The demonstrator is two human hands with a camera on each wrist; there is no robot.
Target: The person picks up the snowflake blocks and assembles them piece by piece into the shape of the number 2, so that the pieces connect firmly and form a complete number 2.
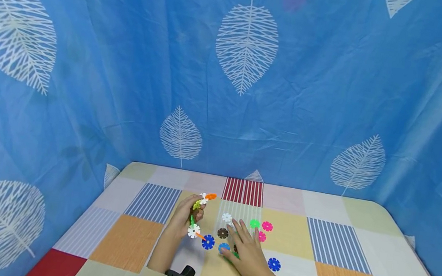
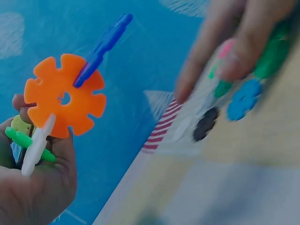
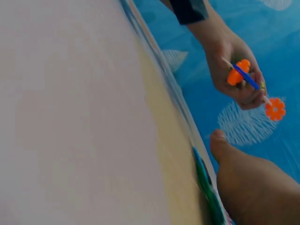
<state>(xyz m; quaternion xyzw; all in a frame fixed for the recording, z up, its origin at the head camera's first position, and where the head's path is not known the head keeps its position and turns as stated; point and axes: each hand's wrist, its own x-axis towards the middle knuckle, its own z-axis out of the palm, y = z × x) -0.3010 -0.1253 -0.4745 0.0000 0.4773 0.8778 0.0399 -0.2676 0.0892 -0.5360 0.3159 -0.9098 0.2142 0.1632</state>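
Observation:
A chain of slotted plastic snowflake discs is gripped in my left hand (image 1: 182, 214), at the left of the loose pieces. Its lower end has a white disc (image 1: 194, 231), an orange one edge-on and a dark blue disc (image 1: 208, 242); an orange disc (image 1: 211, 196) sticks out at the top. In the left wrist view, the orange disc (image 2: 42, 96) joins the blue disc (image 2: 104, 50) and a white one; the curled fingers hide some of the chain. My right hand (image 1: 247, 252) spreads its fingers low over loose discs, covering some, beside a light blue disc (image 1: 224, 247).
Around the right hand lie a brown disc (image 1: 223, 233), a white disc (image 1: 227, 217), a green disc (image 1: 254, 223), pink discs (image 1: 267, 226) and a dark blue disc (image 1: 274, 264). The patchwork tablecloth (image 1: 136, 241) reaches a blue leaf-print curtain (image 1: 302, 97) behind.

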